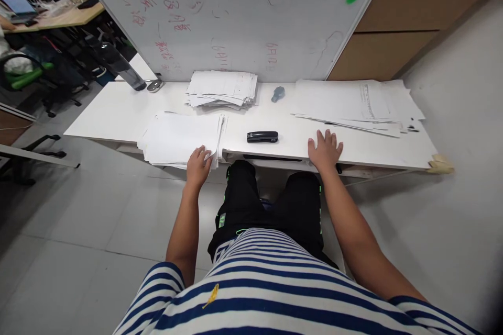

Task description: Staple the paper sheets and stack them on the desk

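My left hand rests at the near right corner of a stack of white papers, its fingers apart on the sheets. The stack's sheets are uneven and overhang the front edge of the white table. My right hand lies flat near the table's front edge with its fingers spread and nothing under them that I can make out. Between the hands, a black stapler lies sideways. Beyond it sits a second, thicker paper stack.
Loose papers spread over the table's right side. A small grey-blue object lies near the whiteboard. A dark bottle and a computer mouse are at the back left. Cardboard boxes stand at right.
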### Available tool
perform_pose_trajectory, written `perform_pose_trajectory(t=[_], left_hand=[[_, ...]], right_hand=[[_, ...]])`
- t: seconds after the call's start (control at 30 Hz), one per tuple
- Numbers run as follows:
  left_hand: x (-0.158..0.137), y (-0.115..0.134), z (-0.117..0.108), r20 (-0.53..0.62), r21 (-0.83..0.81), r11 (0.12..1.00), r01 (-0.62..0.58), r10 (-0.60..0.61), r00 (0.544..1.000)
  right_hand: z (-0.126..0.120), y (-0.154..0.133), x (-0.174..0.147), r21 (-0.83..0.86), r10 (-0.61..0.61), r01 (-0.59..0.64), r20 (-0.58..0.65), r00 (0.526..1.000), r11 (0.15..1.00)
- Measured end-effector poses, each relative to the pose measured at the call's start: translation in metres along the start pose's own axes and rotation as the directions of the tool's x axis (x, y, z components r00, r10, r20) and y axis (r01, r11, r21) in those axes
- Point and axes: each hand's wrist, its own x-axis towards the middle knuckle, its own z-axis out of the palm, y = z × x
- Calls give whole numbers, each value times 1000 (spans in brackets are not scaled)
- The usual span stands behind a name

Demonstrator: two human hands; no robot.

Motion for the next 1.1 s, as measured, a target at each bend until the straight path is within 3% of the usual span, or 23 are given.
perform_pose_trajectory(t=[0.17,0.23,0.3,0.37,0.43,0.47,0.5,0.57,0.6,0.7,0.77,0.8,0.87,0.93,0.97,1.03,1.1], left_hand=[[-12,7,-9,-116,-62,998,9,-17,993],[-19,26,-12,-180,-99,992,-72,54,982],[-29,54,-11,-217,-142,966,-215,182,959],[-41,88,-6,-213,-164,910,-382,345,914],[-54,120,2,-180,-168,825,-540,513,839],[-61,134,8,-155,-171,777,-605,585,796],[-68,146,14,-125,-163,738,-655,643,755],[-80,163,25,-60,-145,675,-724,724,687],[-85,169,30,-29,-138,654,-744,748,663],[-93,176,37,53,-176,614,-770,787,615],[-90,174,37,91,-215,624,-752,779,620],[-86,169,36,99,-221,656,-722,751,653],[-74,156,33,62,-200,787,-583,604,794],[-58,137,30,-42,-202,929,-312,310,950],[-49,127,28,-94,-242,959,-149,130,987],[-32,111,22,-65,-413,900,138,-180,981],[-19,102,13,155,-597,732,327,-296,943]], right_hand=[[0,0,4,38,5,-4,-29,1000,999],[-3,-2,4,111,17,-13,-40,999,994],[-9,-8,-5,290,51,-38,-36,998,956],[-15,-18,-29,588,77,-78,27,997,805],[-18,-32,-65,856,13,-160,177,984,491],[-18,-40,-85,895,-54,-273,311,949,353],[-17,-47,-104,876,-130,-414,453,882,248],[-13,-59,-134,816,-239,-559,577,781,144],[-11,-62,-143,808,-246,-574,587,771,131],[-6,-59,-152,857,-147,-483,509,848,180],[-8,-48,-149,875,-97,-423,454,886,234],[-12,-41,-147,880,-90,-402,435,896,251],[-21,-24,-142,890,-79,-371,403,912,264],[-33,-7,-135,900,-60,-356,381,922,251],[-39,1,-131,905,-47,-351,372,927,238],[-50,13,-124,917,-21,-348,359,933,197],[-60,21,-118,925,2,-350,354,935,148]])
